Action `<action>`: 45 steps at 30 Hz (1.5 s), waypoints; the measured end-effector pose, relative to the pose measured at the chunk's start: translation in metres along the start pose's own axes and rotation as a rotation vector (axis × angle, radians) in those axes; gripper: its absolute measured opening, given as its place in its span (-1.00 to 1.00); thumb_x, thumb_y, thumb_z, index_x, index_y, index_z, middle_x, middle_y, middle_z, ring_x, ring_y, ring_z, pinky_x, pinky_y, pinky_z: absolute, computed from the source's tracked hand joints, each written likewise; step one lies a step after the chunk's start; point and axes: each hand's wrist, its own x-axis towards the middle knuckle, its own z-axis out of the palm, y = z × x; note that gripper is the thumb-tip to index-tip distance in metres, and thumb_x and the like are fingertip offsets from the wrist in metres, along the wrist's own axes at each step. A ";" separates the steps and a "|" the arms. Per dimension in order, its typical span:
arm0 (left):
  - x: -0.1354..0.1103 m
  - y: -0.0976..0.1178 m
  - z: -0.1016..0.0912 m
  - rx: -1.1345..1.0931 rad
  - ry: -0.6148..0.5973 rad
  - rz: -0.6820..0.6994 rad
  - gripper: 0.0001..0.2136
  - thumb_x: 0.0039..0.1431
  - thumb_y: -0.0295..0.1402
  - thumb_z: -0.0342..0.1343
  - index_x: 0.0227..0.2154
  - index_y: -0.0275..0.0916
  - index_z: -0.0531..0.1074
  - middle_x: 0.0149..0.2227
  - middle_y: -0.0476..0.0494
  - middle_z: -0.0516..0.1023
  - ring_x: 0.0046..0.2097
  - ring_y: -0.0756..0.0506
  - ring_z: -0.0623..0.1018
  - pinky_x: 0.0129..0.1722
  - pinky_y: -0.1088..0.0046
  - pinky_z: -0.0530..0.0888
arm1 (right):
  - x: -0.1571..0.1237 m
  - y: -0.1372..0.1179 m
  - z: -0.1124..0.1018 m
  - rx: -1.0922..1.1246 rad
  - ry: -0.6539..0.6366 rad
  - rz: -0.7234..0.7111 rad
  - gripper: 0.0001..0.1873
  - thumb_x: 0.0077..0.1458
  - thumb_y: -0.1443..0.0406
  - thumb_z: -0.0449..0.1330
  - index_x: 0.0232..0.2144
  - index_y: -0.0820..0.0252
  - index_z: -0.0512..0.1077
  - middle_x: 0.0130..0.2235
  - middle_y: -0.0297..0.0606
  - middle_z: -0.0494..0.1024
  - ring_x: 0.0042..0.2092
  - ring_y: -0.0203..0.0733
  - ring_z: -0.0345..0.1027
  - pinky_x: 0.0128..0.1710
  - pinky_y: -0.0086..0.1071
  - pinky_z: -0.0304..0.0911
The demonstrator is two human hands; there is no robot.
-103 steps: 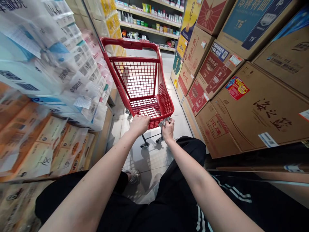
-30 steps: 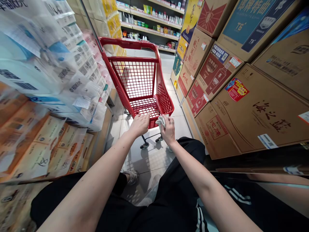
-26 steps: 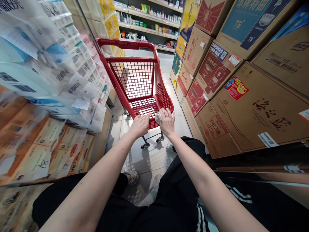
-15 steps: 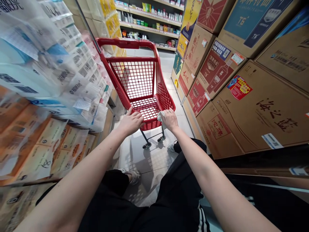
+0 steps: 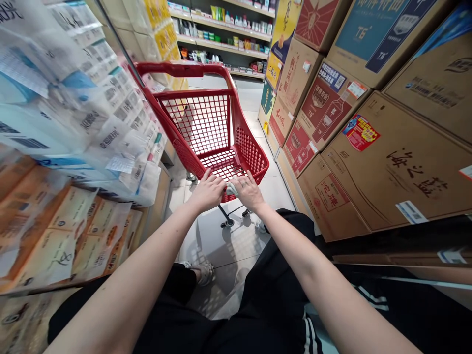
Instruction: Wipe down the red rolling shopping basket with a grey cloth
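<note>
Gripping the near rim of a red shopping cart (image 5: 221, 132), the left hand (image 5: 207, 191) curls its fingers over the front edge of the basket, thumb side toward the packs on the left. Just beside it, the right hand (image 5: 250, 191) lies knuckles-up on the same rim and presses a small white cloth (image 5: 232, 188) against the red plastic; the cloth is bunched under the fingers and peeks out on the side toward the left hand, so it sits between the two hands at the near edge of the basket. Both hands are closed, the left one on the cart's rim, the right one around the cloth. The basket stands low on small wheels over the pale tiled floor (image 5: 236, 241), its mesh back wall and curved red handle (image 5: 177, 69) at the far end, away from the person. Along the left of the aisle lie stacked plastic-wrapped paper packs (image 5: 73, 128), close to the cart's left side. On the right, brown cardboard boxes (image 5: 387, 162) with red labels are piled high, well apart from the hands. At the far end of the aisle a shelf (image 5: 228, 39) carries small bottles. Black trousers with white stripes show at the bottom of the view.
</note>
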 end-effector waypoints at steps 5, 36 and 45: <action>-0.001 -0.003 0.000 -0.036 -0.007 0.006 -0.81 0.22 -0.43 -0.10 -0.28 -0.18 0.44 -0.25 -0.20 0.50 -0.06 -0.22 0.44 0.37 -0.02 -0.01 | -0.009 0.075 -0.025 -0.036 0.026 0.061 -0.63 0.30 0.38 0.01 0.11 0.24 0.36 0.17 -0.01 0.42 0.30 0.04 0.13 0.39 0.25 -0.25; 0.010 -0.014 -0.017 -0.060 0.004 0.156 -0.74 0.36 -0.20 -0.10 -0.16 -0.15 0.47 -0.14 -0.21 0.52 0.02 -0.19 0.44 0.17 0.19 0.24 | -0.008 0.070 -0.029 -0.018 -0.065 -0.112 -0.73 0.32 0.31 0.05 0.01 0.22 0.39 -0.04 -0.11 0.50 0.04 -0.10 0.31 0.30 -0.04 0.02; 0.018 -0.008 -0.014 -0.031 0.035 0.173 -0.81 0.33 -0.34 -0.08 -0.25 -0.15 0.45 -0.22 -0.22 0.48 -0.09 -0.21 0.42 0.07 0.16 0.28 | 0.009 0.079 -0.032 -0.153 -0.134 -0.137 -0.66 0.36 0.16 0.00 -0.11 0.30 0.43 -0.15 -0.02 0.49 -0.09 -0.01 0.29 -0.02 -0.17 0.16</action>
